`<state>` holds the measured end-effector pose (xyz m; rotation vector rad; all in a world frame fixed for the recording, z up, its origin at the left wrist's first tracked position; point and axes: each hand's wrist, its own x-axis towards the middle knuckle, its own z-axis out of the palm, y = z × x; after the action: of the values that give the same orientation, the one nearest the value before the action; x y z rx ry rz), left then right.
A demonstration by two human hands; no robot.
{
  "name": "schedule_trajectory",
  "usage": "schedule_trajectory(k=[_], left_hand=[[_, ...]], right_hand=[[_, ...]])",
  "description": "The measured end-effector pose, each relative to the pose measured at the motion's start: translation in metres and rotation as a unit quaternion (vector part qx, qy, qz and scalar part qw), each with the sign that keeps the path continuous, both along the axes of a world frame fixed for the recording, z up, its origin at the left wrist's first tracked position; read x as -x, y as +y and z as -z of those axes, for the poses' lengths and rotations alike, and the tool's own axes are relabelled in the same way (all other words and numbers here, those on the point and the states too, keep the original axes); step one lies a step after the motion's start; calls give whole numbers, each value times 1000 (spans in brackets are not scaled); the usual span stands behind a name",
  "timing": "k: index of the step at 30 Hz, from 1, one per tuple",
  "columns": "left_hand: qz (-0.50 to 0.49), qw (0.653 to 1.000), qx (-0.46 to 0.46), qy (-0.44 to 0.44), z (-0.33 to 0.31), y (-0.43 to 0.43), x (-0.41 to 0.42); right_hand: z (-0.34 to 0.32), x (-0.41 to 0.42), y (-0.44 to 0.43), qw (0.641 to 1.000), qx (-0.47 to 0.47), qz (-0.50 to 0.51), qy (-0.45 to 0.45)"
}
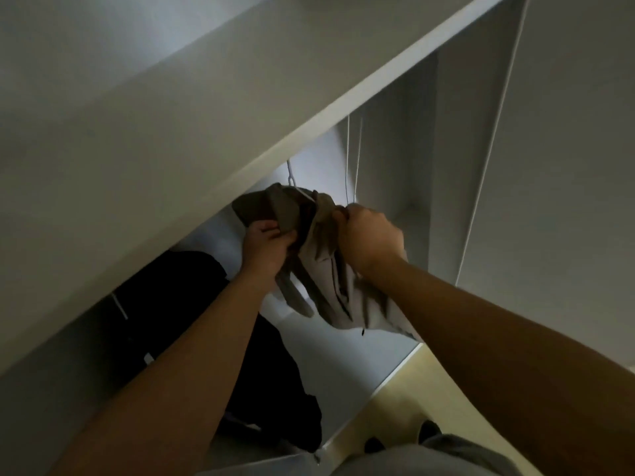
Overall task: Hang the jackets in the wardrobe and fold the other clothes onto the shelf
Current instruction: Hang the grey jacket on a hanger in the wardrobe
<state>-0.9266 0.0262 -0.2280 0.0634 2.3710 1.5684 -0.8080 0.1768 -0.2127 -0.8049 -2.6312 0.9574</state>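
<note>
Both my arms reach up and forward into the white wardrobe [206, 115], and both hands grip the same beige jacket [330, 293]. My left hand [266, 247] has its fingers curled round a fold of the darker, olive-toned cloth near the collar. My right hand [371, 237] is closed in a fist on the lighter fabric at the other shoulder, knuckles toward me. The two hands are close together, with only a bunched ridge of cloth between them.

The jacket sits on a white hanger [304, 194]. One thin arm of it shows above the collar, and its neck rises to the edge of the wardrobe's front panel, which hides the top of the hook — I cannot tell whether it is on a rail. Below my hands the jacket hangs loose and crumpled inside the opening, its lower edge trailing off to the right under my right forearm, with a small dark cord end dangling from it.

To the left, deeper in the same compartment, a black garment [171, 304] hangs down in shadow, partly hidden by my left forearm — it lies near the beige jacket but apart from it. The pale bottom board [343, 355] of the wardrobe shows beneath the jacket. Outside it lies a yellowish floor [429, 389], where my feet [429, 429] stand in dark coverings.
</note>
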Motion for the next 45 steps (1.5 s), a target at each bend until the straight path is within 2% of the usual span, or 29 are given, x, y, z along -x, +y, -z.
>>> schedule_trajectory(k=[2,5,9,14,20,23,25,32,36,40,45], left_hand=[[17,1000,-17,3,-3,1,9],[47,998,16,45,-8,4,19],[35,994,49,86,-13,7,26],[26,992,41,120,-21,6,34],[-10,996,7,94,-24,7,52],[-49,997,-41,53,-25,5,62],[-38,998,-25,44,-25,6,68],[13,997,59,54,-6,8,73],[13,997,71,34,3,6,68],[26,994,95,55,6,0,63],[30,992,105,58,8,-9,58]], right_hand=[[1,14,3,1000,6,6,4],[4,34,3,1000,13,11,12],[1,57,-3,1000,10,4,24],[-9,75,-3,999,29,-10,40],[-16,99,2,998,35,-21,50],[-13,115,3,997,41,-25,54],[-10,121,6,997,43,-26,54],[19,124,18,999,-2,-36,5],[26,122,28,998,-46,-43,3],[26,117,36,989,-137,-55,1],[33,101,33,983,-185,-15,6]])
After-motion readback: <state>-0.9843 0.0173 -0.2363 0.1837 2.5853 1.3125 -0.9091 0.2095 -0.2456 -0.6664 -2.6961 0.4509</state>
